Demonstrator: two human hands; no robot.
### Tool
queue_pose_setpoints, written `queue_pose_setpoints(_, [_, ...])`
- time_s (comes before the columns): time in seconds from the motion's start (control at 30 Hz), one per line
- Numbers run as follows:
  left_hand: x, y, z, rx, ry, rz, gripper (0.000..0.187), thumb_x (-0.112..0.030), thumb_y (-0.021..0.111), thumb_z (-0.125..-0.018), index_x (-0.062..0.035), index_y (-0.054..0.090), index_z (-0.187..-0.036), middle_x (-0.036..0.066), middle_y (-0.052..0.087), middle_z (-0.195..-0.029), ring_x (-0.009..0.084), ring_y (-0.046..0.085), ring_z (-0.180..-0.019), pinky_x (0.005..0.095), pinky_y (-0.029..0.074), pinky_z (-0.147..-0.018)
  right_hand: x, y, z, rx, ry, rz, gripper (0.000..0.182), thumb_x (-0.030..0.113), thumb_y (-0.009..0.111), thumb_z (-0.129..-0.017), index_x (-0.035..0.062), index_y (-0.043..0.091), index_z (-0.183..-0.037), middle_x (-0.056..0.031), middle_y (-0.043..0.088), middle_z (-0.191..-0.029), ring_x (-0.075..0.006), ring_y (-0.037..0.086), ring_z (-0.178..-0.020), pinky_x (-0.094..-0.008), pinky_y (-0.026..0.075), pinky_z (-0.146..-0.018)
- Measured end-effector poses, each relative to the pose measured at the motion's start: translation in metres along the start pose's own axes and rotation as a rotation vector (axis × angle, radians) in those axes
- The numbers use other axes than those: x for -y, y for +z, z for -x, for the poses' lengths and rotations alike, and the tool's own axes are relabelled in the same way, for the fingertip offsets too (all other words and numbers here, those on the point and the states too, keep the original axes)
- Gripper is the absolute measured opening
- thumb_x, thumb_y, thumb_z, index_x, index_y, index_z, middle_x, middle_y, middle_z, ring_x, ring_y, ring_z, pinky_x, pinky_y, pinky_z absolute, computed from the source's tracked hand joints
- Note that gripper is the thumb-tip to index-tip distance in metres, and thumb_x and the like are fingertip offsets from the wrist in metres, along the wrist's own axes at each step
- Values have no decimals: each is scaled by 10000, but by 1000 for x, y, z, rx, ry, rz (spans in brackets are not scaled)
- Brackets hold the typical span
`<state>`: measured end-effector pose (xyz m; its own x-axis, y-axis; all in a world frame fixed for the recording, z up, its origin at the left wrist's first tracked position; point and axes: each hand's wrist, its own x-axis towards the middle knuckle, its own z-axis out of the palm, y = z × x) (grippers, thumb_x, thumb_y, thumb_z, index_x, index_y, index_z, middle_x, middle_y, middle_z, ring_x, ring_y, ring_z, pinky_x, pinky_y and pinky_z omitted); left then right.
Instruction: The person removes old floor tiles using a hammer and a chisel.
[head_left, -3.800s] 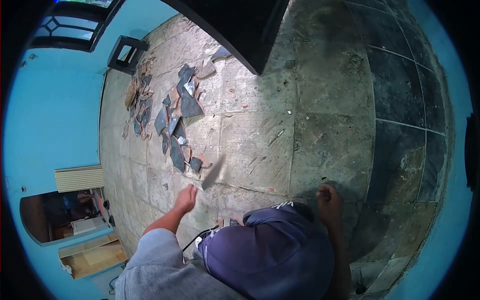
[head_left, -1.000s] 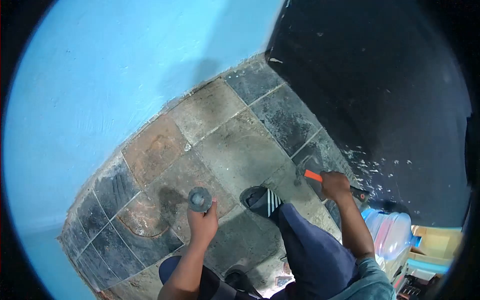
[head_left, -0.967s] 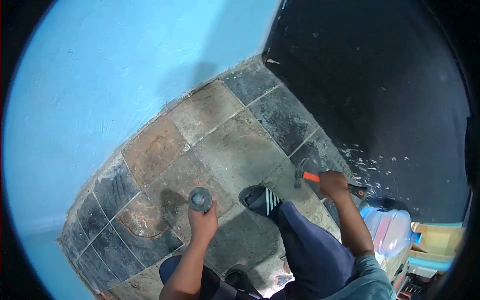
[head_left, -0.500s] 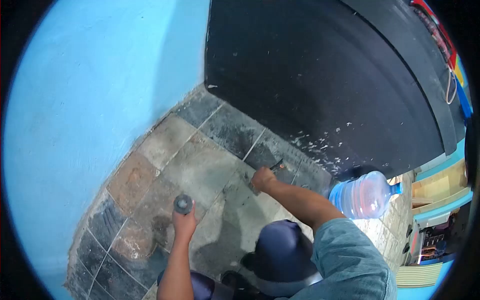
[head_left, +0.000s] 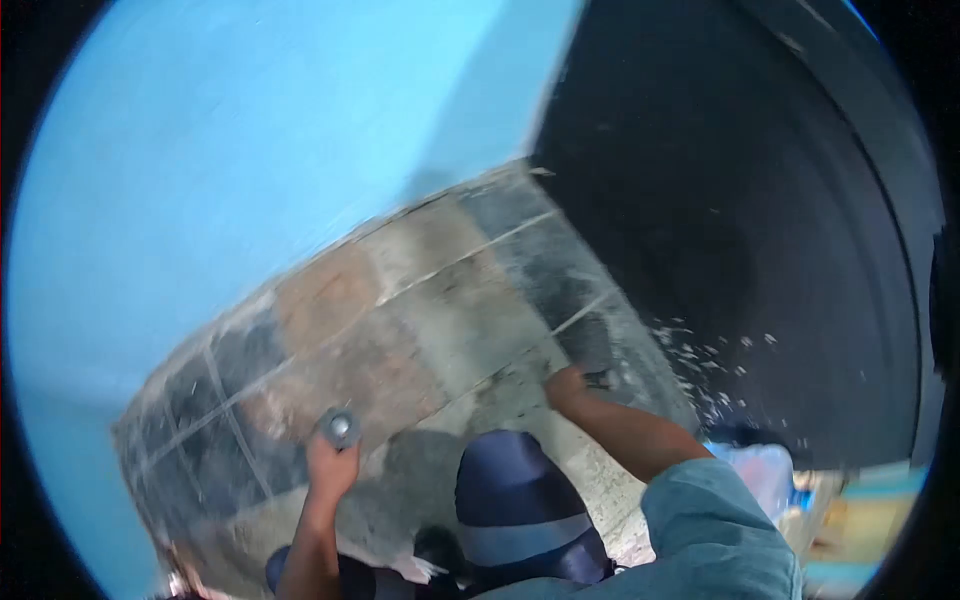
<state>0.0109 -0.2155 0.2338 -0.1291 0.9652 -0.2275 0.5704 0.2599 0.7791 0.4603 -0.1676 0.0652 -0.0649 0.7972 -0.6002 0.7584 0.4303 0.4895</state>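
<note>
My left hand [head_left: 333, 465] is closed around a grey cylindrical thing [head_left: 342, 428], seen end-on with a pale round centre. It is held upright over the floor, left of my knee. My right hand [head_left: 567, 388] reaches low to the floor near the black wall, fingers curled. A small dark piece [head_left: 598, 380] shows just beside this hand, and I cannot tell what it is. Stone floor tiles [head_left: 470, 325] in grey, green and brown lie beneath both hands.
A light blue wall [head_left: 250, 150] rises along the left and meets a black wall [head_left: 720, 200] with white scuffs. At the right, a clear blue water jug [head_left: 760, 478] stands partly behind my sleeve. My bent knee [head_left: 515, 480] is between my arms.
The view has turned, so the wall corner sits further right and the jug lower. My left hand with the grey cylindrical thing appears lower and further left; my right hand stays low by the black wall.
</note>
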Motion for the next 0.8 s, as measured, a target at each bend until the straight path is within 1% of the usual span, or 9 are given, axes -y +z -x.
queue_pose_setpoints(0.03, [-6,-8,7,-12,-14,56,260,-122,711,-844,-32,691,-1087,189,728,-1002,390,702,-970,434,529,-861,-1,6,-2,49,-51,-28,249,254,578,-960,148,792,-1032,-81,770,-1058,-277,735,-991,-491,535,-746])
queue_pose_setpoints(0.1, [7,-18,22,13,11,-140,341,-98,685,-789,-32,680,-1124,218,710,-1070,441,665,-1033,475,525,-894,-20,-2,6,70,-145,-96,247,296,589,-962,147,785,-984,-72,762,-1034,-254,726,-983,-482,517,-736])
queue_pose_setpoints(0.17, [15,-20,41,42,-109,-153,405,-99,675,-758,-37,665,-1158,243,679,-1166,460,623,-1102,511,491,-968,-36,-12,23,94,-127,-8,211,263,605,-945,146,778,-973,-57,760,-974,-258,733,-954,-436,542,-739])
queue_pose_setpoints(0.2, [20,-20,52,32,-75,-180,375,-121,680,-783,-44,664,-1149,227,686,-1144,453,627,-1095,510,489,-959,-42,-5,20,88,-139,-63,188,223,614,-926,136,777,-960,-81,760,-992,-271,739,-955,-402,558,-752])
queue_pose_setpoints(0.3, [35,-14,78,96,-11,-265,320,-171,693,-828,-64,659,-1127,190,694,-1104,438,628,-1089,515,475,-948,-55,-11,21,104,-124,-118,178,220,633,-890,124,778,-925,-137,764,-967,-286,755,-922,-403,575,-756])
queue_pose_setpoints(0.4, [46,-11,99,252,-85,-290,371,-166,710,-781,-78,654,-1137,186,680,-1120,423,612,-1115,518,456,-964,-62,-26,22,147,-149,-91,182,201,641,-912,115,774,-1002,-104,767,-1026,-267,754,-957,-397,580,-787])
queue_pose_setpoints(0.47, [40,-5,115,327,-164,-216,474,-132,734,-709,-79,653,-1173,201,676,-1146,406,607,-1135,495,458,-969,-67,-37,27,151,-149,-109,160,201,649,-903,118,770,-968,-105,770,-991,-273,758,-934,-395,583,-778])
queue_pose_setpoints(0.63, [58,19,166,367,-220,-245,475,-128,724,-727,-110,633,-1193,146,664,-1183,356,609,-1155,516,435,-986,-77,-40,18,167,-210,-72,181,211,646,-908,119,760,-1015,-100,771,-972,-271,757,-924,-394,587,-766])
queue_pose_setpoints(0.8, [64,30,191,452,-240,-361,447,-125,695,-754,-109,637,-1197,150,664,-1185,357,612,-1151,507,448,-973,-87,7,22,59,-202,-181,215,186,638,-870,103,721,-1049,-124,738,-970,-299,741,-909,-417,576,-778])
